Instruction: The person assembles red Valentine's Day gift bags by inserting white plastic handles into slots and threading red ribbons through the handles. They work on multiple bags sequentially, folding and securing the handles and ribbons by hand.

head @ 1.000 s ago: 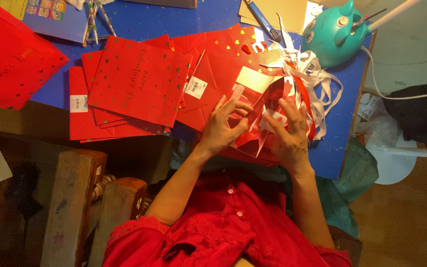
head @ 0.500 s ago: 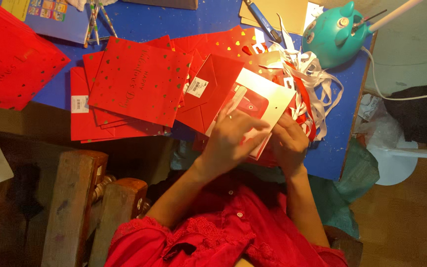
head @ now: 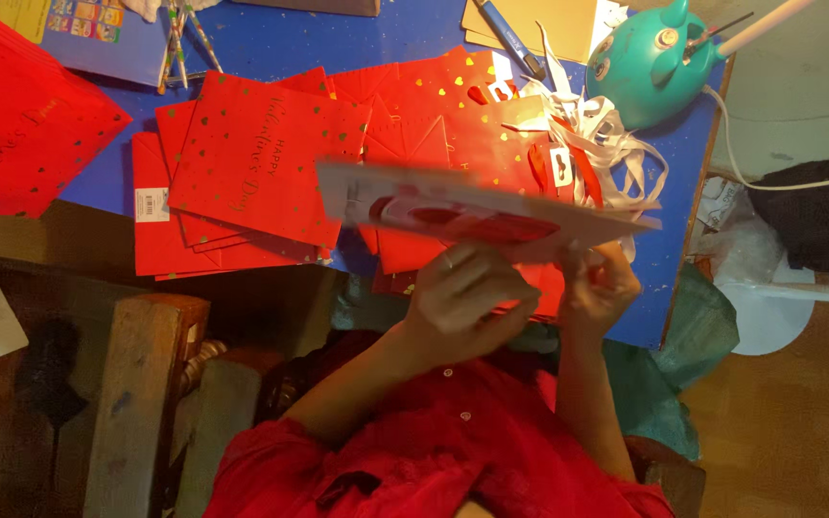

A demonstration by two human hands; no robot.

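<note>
Two hands now hold one flat white-and-red card (head: 491,213) raised edge-on above the blue table (head: 290,43); half a second ago it lay low over the red gift bags (head: 261,158). Its outline is blurred, indicating movement. Left hand (head: 467,297) grips the lower edge, fingers closed on it. Right hand (head: 599,288) pinches the same edge nearby. White ribbon pile (head: 597,144) sits behind, untouched.

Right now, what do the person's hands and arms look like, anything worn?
Both hands are bare, no gloves. The left hand has a thin ring on one finger; the right hand shows no jewellery. Forearms are uncovered; red sleeves of a buttoned garment end near the elbows.
</note>
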